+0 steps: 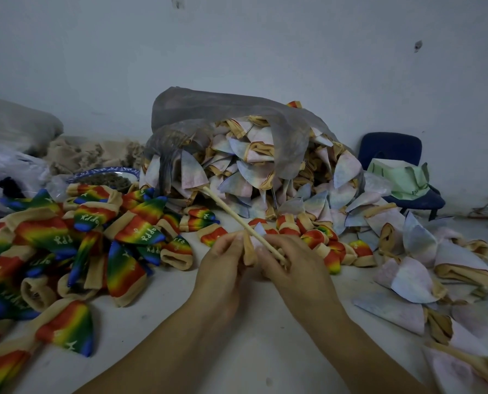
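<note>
At the centre of the frame, the left hand (222, 257) pinches the tan cuff of a small pale knitted sock (249, 251). The right hand (288, 268) curls round the sock's other side and the lower end of a long thin wooden stick (231, 211), which slants away towards the upper left. The sock is held just above the white table (251, 351), between both hands.

The job appears to be turning socks right side out over the stick. On that reading, a good share is done: a heap of rainbow-printed socks with tan cuffs (66, 240) covers the left of the frame, and a few more lie just behind the hands. Much looks left. A big mound of washed-out pastel socks (251, 166) spills from a grey translucent plastic bag (208, 109) at upper centre, and loose pastel socks (413, 280) trail down the right side. The sock in hand seems only begun, with its faded side showing near the stick.
</note>
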The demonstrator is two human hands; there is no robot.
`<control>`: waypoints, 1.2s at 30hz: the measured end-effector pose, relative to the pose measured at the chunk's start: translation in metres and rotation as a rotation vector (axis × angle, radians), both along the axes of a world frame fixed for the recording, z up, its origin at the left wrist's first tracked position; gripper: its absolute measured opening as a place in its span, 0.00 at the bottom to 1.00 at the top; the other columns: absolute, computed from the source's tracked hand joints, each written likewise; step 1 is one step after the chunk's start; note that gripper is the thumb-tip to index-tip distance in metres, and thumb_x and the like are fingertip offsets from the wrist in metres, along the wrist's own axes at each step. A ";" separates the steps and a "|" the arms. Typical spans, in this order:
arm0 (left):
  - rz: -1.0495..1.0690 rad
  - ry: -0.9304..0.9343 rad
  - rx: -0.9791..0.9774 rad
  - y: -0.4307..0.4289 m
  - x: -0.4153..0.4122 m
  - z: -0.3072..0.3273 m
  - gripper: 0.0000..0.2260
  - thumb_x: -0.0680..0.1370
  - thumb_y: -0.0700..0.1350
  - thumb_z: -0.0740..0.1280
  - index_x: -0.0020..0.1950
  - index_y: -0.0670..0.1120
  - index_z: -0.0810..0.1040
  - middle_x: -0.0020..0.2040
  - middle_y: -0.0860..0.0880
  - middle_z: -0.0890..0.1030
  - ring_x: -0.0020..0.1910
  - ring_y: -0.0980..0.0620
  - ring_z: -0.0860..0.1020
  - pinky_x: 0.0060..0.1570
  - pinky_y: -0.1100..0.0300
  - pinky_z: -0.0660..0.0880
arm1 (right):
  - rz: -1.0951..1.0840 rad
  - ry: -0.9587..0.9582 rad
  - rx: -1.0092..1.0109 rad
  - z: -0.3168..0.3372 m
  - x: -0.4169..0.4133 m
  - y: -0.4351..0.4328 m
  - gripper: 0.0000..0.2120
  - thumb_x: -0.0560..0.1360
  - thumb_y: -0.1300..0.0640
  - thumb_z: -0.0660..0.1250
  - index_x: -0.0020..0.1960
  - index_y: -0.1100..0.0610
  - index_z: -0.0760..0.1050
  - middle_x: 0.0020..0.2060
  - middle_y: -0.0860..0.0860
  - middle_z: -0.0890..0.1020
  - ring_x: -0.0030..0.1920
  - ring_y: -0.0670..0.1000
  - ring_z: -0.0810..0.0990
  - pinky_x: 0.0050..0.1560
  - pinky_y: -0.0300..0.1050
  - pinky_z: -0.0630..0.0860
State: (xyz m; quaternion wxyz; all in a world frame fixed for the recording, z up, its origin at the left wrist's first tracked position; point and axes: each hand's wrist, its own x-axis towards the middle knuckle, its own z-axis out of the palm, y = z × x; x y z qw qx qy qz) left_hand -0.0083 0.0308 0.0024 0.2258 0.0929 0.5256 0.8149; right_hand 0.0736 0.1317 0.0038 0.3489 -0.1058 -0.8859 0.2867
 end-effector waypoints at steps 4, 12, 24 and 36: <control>-0.053 0.106 0.044 0.002 0.006 -0.004 0.08 0.81 0.41 0.64 0.50 0.47 0.84 0.45 0.44 0.86 0.43 0.50 0.84 0.39 0.64 0.79 | 0.005 -0.028 -0.021 -0.002 -0.003 -0.001 0.18 0.75 0.39 0.61 0.58 0.47 0.77 0.47 0.40 0.76 0.46 0.41 0.75 0.43 0.37 0.73; -0.020 0.391 -0.128 0.001 0.010 -0.005 0.09 0.78 0.46 0.69 0.54 0.61 0.82 0.56 0.54 0.83 0.54 0.59 0.81 0.48 0.66 0.78 | -0.024 0.050 -0.059 -0.006 -0.003 0.007 0.12 0.79 0.51 0.59 0.56 0.49 0.79 0.42 0.39 0.75 0.44 0.38 0.74 0.38 0.31 0.68; -0.101 0.184 -0.163 0.000 0.011 -0.002 0.08 0.78 0.48 0.69 0.54 0.59 0.85 0.52 0.55 0.85 0.57 0.52 0.81 0.56 0.51 0.78 | -0.048 0.143 -0.273 0.000 0.000 0.006 0.10 0.78 0.52 0.64 0.43 0.38 0.70 0.37 0.41 0.79 0.40 0.39 0.77 0.35 0.29 0.72; -0.276 -0.240 0.225 0.003 0.001 0.000 0.06 0.70 0.43 0.71 0.35 0.46 0.86 0.31 0.51 0.76 0.26 0.59 0.69 0.23 0.68 0.65 | 0.041 0.145 -0.475 -0.001 -0.004 0.005 0.07 0.80 0.50 0.61 0.44 0.51 0.72 0.38 0.53 0.78 0.38 0.47 0.75 0.34 0.32 0.71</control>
